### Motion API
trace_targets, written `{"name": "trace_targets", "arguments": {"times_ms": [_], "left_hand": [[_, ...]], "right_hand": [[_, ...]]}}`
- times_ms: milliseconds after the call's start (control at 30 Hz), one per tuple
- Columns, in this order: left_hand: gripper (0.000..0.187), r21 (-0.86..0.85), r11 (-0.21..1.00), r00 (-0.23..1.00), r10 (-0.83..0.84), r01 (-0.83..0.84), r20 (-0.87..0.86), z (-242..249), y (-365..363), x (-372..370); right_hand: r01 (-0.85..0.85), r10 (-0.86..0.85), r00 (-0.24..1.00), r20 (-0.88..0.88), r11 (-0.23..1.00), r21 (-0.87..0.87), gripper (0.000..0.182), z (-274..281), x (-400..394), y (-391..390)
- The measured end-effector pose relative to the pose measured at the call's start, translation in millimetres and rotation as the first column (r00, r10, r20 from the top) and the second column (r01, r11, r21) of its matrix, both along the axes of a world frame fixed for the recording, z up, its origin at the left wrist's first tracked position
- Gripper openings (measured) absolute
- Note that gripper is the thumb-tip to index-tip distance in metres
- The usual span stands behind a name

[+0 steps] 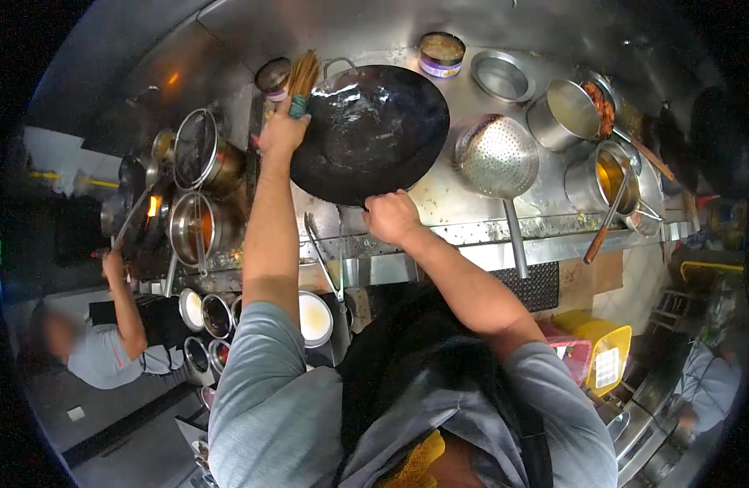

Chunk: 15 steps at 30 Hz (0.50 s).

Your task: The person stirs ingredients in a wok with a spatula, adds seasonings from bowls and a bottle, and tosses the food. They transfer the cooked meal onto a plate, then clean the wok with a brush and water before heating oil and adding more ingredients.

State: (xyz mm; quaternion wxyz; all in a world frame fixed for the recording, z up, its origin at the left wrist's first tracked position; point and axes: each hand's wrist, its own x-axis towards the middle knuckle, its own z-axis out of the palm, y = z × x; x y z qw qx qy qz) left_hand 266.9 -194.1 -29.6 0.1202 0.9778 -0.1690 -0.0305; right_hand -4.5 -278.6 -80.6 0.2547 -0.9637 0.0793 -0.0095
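Observation:
A large black wok [370, 134] with a wet, shiny inside lies in front of me on the steel stove. My left hand [283, 134] is closed round the green-bound grip of a bamboo brush [304, 77], its bristles up beside the wok's left rim. At the wok's near rim, my right hand [391, 215] is closed on the edge. A perforated ladle strainer [498, 159] rests to the right of the wok, its handle toward me.
Pots [563, 115] and a steel bowl [503, 77] stand at the right. Tongs [324, 259] lie near the front edge. More pots [197, 228] are at the left, where a co-worker [114, 346] holds a long utensil. Another person [706, 382] is far right.

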Motion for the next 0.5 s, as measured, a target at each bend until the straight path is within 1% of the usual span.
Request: {"name": "trace_targets", "arguments": {"times_ms": [33,100,167,200,233,267,300,333,367,433,467,500], "left_hand": [[0.071,-0.003,1.000,1.000,0.001,-0.001,-0.002,-6,-4,-3],[0.070,-0.016,0.999,0.997,0.038,-0.039,-0.061,-24,-20,-15],[0.082,0.122,0.988,0.980,-0.066,0.090,-0.190,-71,-37,-20],[0.083,0.096,0.984,0.967,-0.125,0.149,-0.222,-85,-44,-32],[0.081,0.111,0.957,0.944,-0.236,0.267,-0.232,-90,-45,-47],[0.077,0.096,0.949,0.917,-0.260,0.300,-0.302,-73,-48,-71],[0.075,0.112,0.929,0.895,-0.301,0.354,-0.330,-69,-44,-83],[0.073,0.183,0.881,0.869,-0.360,0.437,-0.340,-52,-35,-94],[0.070,0.251,0.820,0.837,-0.415,0.514,-0.357,-31,-23,-104],[0.066,0.389,0.659,0.764,-0.525,0.644,-0.376,-4,9,-100],[0.062,0.462,0.625,0.776,-0.471,0.629,-0.418,25,11,-97],[0.057,0.534,0.577,0.786,-0.465,0.618,-0.406,17,16,-71]], "right_hand": [[-0.001,0.001,1.000,-0.002,1.000,-0.003,0.020,2,0,-1],[-0.007,0.007,1.000,-0.007,1.000,-0.016,0.020,4,-2,-2],[-0.004,0.004,1.000,-0.012,1.000,-0.009,0.020,4,-4,-1],[-0.001,0.001,1.000,-0.011,1.000,-0.008,0.020,5,-3,-2],[-0.003,0.003,1.000,-0.008,1.000,-0.007,0.020,4,-3,-2],[-0.004,0.004,1.000,-0.009,1.000,0.001,0.020,3,-2,-3],[-0.003,0.003,1.000,-0.013,1.000,0.012,0.020,2,-3,-3],[-0.002,0.002,1.000,-0.005,1.000,0.010,0.020,-1,-1,-3],[-0.002,0.002,1.000,-0.016,1.000,0.006,0.020,-5,0,-2],[0.001,-0.001,1.000,-0.030,1.000,0.003,0.020,-5,0,-2],[-0.002,0.002,0.999,-0.041,1.000,0.009,0.020,-2,0,-2],[-0.003,0.004,0.998,-0.056,1.000,0.017,0.020,-1,0,-3]]}}
